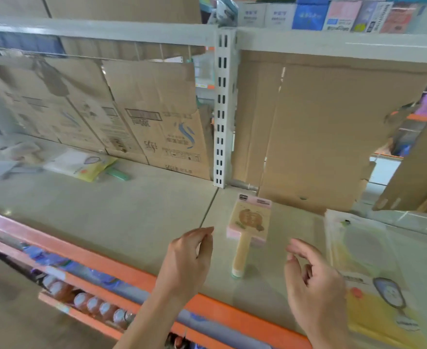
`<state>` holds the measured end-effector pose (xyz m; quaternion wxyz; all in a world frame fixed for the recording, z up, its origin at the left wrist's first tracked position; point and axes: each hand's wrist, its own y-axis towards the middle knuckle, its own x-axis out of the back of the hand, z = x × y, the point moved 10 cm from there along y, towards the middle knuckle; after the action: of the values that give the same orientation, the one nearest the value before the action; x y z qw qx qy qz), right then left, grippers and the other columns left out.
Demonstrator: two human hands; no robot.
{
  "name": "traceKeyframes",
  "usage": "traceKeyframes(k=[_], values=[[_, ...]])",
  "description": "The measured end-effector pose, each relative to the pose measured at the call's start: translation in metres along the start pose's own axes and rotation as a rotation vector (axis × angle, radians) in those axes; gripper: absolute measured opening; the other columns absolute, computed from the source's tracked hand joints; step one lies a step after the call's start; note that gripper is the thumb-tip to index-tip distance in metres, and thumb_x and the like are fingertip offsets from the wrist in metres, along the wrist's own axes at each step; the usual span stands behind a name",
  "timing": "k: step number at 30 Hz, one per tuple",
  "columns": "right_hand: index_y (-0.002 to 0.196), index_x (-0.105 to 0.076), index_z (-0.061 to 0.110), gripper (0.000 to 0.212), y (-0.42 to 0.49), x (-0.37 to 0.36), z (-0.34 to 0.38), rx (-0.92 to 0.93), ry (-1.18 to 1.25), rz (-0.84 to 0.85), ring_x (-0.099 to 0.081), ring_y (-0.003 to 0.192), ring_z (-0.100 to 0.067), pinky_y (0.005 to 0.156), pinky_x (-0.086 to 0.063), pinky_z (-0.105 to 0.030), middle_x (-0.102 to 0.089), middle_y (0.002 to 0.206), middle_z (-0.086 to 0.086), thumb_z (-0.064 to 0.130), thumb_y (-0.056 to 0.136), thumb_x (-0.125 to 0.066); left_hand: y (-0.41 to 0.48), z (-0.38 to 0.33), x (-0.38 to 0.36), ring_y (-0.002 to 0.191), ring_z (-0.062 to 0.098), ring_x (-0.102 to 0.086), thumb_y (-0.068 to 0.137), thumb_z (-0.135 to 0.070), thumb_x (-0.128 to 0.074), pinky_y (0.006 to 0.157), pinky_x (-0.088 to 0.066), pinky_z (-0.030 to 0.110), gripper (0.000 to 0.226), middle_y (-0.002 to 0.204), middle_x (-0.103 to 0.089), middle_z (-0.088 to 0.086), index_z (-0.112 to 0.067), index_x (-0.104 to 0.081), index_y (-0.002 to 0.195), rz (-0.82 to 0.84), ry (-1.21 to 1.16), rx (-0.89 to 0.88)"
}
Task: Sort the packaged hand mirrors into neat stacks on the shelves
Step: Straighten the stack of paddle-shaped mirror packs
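Observation:
A packaged hand mirror [250, 222] with a pink card and tan handle lies flat on the grey shelf [121, 217], handle toward me. My left hand [187, 260] hovers just left of it, fingers loosely curled, holding nothing. My right hand [313, 280] hovers to its right, also empty with relaxed fingers. A stack of yellow packaged mirrors [368, 270] in clear wrap lies at the right, beside my right hand. Another yellow packaged mirror [89, 166] with a green handle lies far left on the shelf.
Flattened cardboard sheets [157, 117] line the back of the shelf. A perforated steel upright [223, 109] divides the bays. The shelf's orange front edge [136, 273] runs below my wrists, with bottles [94, 306] on a lower shelf. Boxes [308, 16] sit on the shelf above.

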<state>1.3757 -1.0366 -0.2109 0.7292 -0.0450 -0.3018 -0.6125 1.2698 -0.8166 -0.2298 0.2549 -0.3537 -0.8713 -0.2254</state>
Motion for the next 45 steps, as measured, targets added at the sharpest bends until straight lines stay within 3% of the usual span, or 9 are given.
traceKeyframes(k=[3, 7, 11, 16, 20, 24, 33, 39, 45], values=[[0.104, -0.071, 0.019, 0.03, -0.011, -0.032, 0.011, 0.013, -0.04, 0.065, -0.051, 0.049, -0.006, 0.056, -0.04, -0.013, -0.056, 0.055, 0.014, 0.025, 0.082, -0.053, 0.001, 0.033, 0.028, 0.113, 0.015, -0.059, 0.092, -0.022, -0.053, 0.094, -0.038, 0.014, 0.03, 0.12, -0.066, 0.002, -0.013, -0.068, 0.116, 0.034, 0.173, -0.005], [0.104, -0.071, 0.011, 0.03, -0.024, -0.075, 0.035, 0.132, -0.213, 0.121, -0.067, 0.09, -0.024, 0.081, -0.04, -0.02, -0.072, 0.099, -0.005, 0.022, 0.078, -0.059, 0.005, 0.088, 0.046, 0.14, 0.025, -0.031, 0.092, -0.048, -0.034, 0.11, -0.029, 0.038, 0.055, 0.15, -0.036, 0.007, -0.027, -0.039, 0.143, 0.169, 0.619, 0.104], [0.106, -0.07, 0.008, 0.043, -0.041, -0.124, 0.055, 0.199, -0.323, 0.266, -0.065, 0.104, -0.027, 0.095, -0.041, -0.025, -0.069, 0.109, -0.009, 0.035, 0.083, -0.046, -0.002, 0.136, 0.051, 0.147, 0.026, -0.009, 0.081, -0.06, -0.003, 0.116, -0.013, 0.043, 0.073, 0.16, -0.009, 0.006, -0.038, -0.012, 0.15, 0.327, 0.749, 0.198], [0.143, -0.037, 0.02, 0.049, -0.053, -0.182, 0.073, 0.207, -0.44, 0.511, -0.018, 0.144, -0.025, 0.116, -0.016, -0.03, -0.026, 0.155, -0.006, 0.036, 0.097, -0.042, -0.004, 0.143, 0.051, 0.147, 0.024, -0.008, 0.096, -0.043, -0.027, 0.114, -0.016, 0.041, 0.057, 0.16, -0.005, 0.009, -0.036, -0.011, 0.15, 0.33, 0.735, 0.166], [0.149, -0.02, 0.026, 0.055, -0.061, -0.214, 0.078, 0.17, -0.511, 0.63, -0.003, 0.147, -0.028, 0.118, -0.014, -0.038, -0.008, 0.16, -0.003, 0.041, 0.098, -0.034, -0.001, 0.145, 0.053, 0.145, 0.021, -0.018, 0.095, -0.047, -0.03, 0.112, -0.023, 0.038, 0.053, 0.158, -0.017, 0.008, -0.034, -0.027, 0.146, 0.384, 0.637, 0.115], [0.15, -0.018, 0.022, 0.056, -0.062, -0.241, 0.081, 0.155, -0.49, 0.685, -0.005, 0.146, -0.029, 0.118, -0.014, -0.038, -0.01, 0.159, -0.005, 0.036, 0.098, -0.036, 0.009, 0.154, 0.09, 0.109, 0.029, -0.062, 0.074, -0.046, -0.026, 0.09, -0.049, 0.04, 0.057, 0.112, -0.066, 0.009, -0.017, -0.065, 0.103, 0.26, 0.407, 0.118], [0.144, -0.035, 0.015, 0.052, -0.045, -0.318, 0.124, 0.224, -0.356, 0.696, -0.028, 0.14, -0.021, 0.113, -0.02, -0.024, -0.04, 0.147, -0.001, 0.033, 0.096, -0.045, 0.049, 0.183, 0.157, 0.118, 0.019, -0.056, 0.094, -0.025, -0.051, 0.101, -0.039, 0.029, 0.034, 0.131, -0.058, -0.004, -0.021, -0.061, 0.125, 0.146, 0.448, 0.126], [0.141, -0.041, 0.012, 0.05, -0.017, -0.357, 0.142, 0.167, -0.273, 0.645, -0.039, 0.134, -0.016, 0.107, -0.025, -0.019, -0.046, 0.144, -0.003, 0.028, 0.094, -0.05, 0.089, 0.209, 0.177, 0.093, 0.019, -0.065, 0.084, -0.036, -0.041, 0.08, -0.052, 0.033, 0.035, 0.103, -0.069, -0.004, -0.024, -0.069, 0.101, 0.156, 0.342, 0.149], [0.125, -0.058, 0.011, 0.037, 0.012, -0.392, 0.161, 0.121, -0.196, 0.584, -0.056, 0.118, -0.018, 0.095, -0.039, -0.021, -0.063, 0.125, -0.005, 0.026, 0.092, -0.055, 0.127, 0.257, 0.222, 0.064, 0.013, -0.063, 0.09, -0.019, -0.051, 0.062, -0.051, 0.025, 0.022, 0.071, -0.068, -0.006, -0.023, -0.071, 0.08, 0.072, 0.207, 0.331]])
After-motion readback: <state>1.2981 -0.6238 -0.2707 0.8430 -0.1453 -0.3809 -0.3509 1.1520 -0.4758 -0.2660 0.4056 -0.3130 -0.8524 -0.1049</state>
